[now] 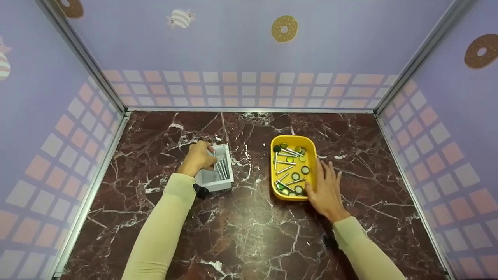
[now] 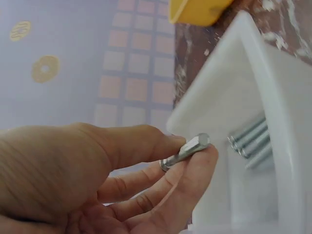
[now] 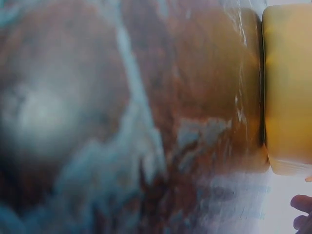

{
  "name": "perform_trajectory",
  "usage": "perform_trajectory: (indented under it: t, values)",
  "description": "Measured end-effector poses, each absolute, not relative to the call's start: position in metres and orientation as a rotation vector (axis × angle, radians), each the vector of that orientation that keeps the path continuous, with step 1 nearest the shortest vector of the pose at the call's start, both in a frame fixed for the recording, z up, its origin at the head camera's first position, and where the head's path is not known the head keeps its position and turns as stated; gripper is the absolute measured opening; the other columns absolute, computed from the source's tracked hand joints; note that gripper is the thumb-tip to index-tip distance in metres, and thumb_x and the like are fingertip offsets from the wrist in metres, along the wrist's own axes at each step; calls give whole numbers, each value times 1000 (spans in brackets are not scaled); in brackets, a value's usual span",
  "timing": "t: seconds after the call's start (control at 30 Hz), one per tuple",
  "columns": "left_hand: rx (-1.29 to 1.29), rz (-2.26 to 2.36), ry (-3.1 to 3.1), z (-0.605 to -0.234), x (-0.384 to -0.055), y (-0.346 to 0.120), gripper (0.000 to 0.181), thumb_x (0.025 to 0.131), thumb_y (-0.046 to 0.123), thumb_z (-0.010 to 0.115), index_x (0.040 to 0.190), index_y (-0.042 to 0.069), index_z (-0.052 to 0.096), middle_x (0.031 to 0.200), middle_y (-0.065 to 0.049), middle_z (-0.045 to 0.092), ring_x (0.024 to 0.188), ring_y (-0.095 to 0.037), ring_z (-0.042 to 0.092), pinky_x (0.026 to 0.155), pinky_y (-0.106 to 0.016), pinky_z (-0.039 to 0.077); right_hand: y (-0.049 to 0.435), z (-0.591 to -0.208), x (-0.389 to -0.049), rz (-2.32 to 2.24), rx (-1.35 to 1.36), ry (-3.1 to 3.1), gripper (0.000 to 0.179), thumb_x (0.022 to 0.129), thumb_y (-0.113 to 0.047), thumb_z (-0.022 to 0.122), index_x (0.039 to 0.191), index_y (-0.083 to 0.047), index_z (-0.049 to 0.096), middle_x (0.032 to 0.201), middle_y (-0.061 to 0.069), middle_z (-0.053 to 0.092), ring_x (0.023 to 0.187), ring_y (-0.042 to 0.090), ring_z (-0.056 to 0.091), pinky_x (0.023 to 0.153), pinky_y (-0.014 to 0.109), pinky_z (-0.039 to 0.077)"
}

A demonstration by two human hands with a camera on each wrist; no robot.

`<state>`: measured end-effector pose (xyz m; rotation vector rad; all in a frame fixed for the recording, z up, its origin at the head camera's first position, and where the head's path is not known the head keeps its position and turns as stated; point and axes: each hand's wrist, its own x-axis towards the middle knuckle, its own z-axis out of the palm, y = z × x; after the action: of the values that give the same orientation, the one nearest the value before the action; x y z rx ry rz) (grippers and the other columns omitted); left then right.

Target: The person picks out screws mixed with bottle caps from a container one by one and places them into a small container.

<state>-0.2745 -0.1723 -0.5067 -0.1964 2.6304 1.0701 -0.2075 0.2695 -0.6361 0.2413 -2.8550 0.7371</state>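
My left hand [image 1: 198, 158] is over a small white box [image 1: 218, 186], pinching a metal bolt [image 2: 197, 143] between thumb and fingers. The left wrist view shows the bolt's faceted, shiny head beside the fingertips. Several similar bolts [image 1: 223, 169] lie side by side in the white box. On the right, my right hand [image 1: 327, 190] rests along the right side of a yellow tray [image 1: 293, 138], fingers extended and thumb near its rim. Inside the tray are scattered bolts [image 1: 285, 170] and round bottle caps [image 1: 305, 170]. In the right wrist view only the fingertips [image 3: 301, 203] show, near the tray's side.
Both containers stand on a dark red marbled tabletop [image 1: 253, 225], with a gap between them. Purple patterned panels [image 1: 233, 50] enclose the back and sides, meeting the table at metal edge strips [image 1: 249, 110].
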Motion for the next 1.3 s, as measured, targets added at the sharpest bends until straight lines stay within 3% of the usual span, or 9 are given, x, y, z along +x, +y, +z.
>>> perform_trajectory:
  t: [0.27, 0.43, 0.57, 0.7, 0.8, 0.93, 1.1, 1.3]
  values:
    - [-170, 855, 2608, -509, -288, -173, 41, 98, -3, 75, 138, -16, 72, 141, -43, 73, 52, -4, 67, 53, -16, 57, 269, -634, -208, 755, 245, -2860, 94, 107, -33, 65, 185, -5, 22, 181, 35, 39, 178, 58, 21, 140, 86, 6]
    - [-180, 710, 2596, -512, -293, -165, 20, 96, -7, 76, 114, -12, 74, 126, -35, 81, 49, -7, 61, 48, -19, 48, 269, -632, -209, 745, 249, -2867, 94, 107, -34, 65, 186, -5, 21, 181, 34, 39, 178, 57, 21, 141, 86, 5]
    - [-178, 625, 2584, -514, -298, -158, 11, 90, -9, 79, 97, -6, 72, 122, -37, 80, 48, -10, 60, 45, -20, 46, 269, -633, -210, 737, 248, -2856, 94, 107, -33, 65, 185, -5, 22, 181, 34, 40, 177, 58, 23, 140, 86, 6]
    - [-188, 599, 2546, -524, -304, -155, 13, 85, -13, 80, 96, -9, 74, 122, -40, 77, 51, -13, 63, 46, -22, 52, 270, -634, -209, 732, 247, -2843, 95, 105, -33, 66, 185, -6, 23, 180, 34, 41, 177, 58, 24, 139, 87, 8]
    - [-192, 606, 2524, -554, -319, -163, 15, 80, -16, 82, 92, -10, 77, 107, -37, 79, 50, -15, 65, 46, -25, 56, 269, -636, -208, 738, 248, -2843, 96, 105, -32, 67, 185, -6, 23, 179, 34, 42, 177, 58, 24, 139, 87, 8]
    - [-198, 602, 2500, -577, -331, -171, 13, 81, -15, 81, 92, -10, 77, 99, -34, 80, 50, -17, 70, 47, -27, 60, 269, -637, -208, 745, 246, -2849, 95, 105, -32, 67, 185, -6, 24, 179, 34, 42, 176, 59, 24, 139, 88, 8]
    - [-225, 566, 2480, -542, -312, -163, 21, 86, -15, 77, 106, -11, 76, 114, -33, 77, 53, -15, 66, 49, -24, 58, 269, -637, -207, 751, 240, -2857, 95, 105, -32, 67, 185, -6, 23, 179, 35, 42, 176, 60, 25, 140, 87, 7]
    - [-231, 651, 2546, -517, -296, -161, 10, 92, -9, 68, 102, -8, 69, 129, -43, 75, 49, -11, 63, 43, -19, 50, 269, -635, -208, 761, 236, -2865, 96, 105, -33, 67, 186, -7, 22, 179, 34, 41, 177, 58, 25, 141, 86, 6]
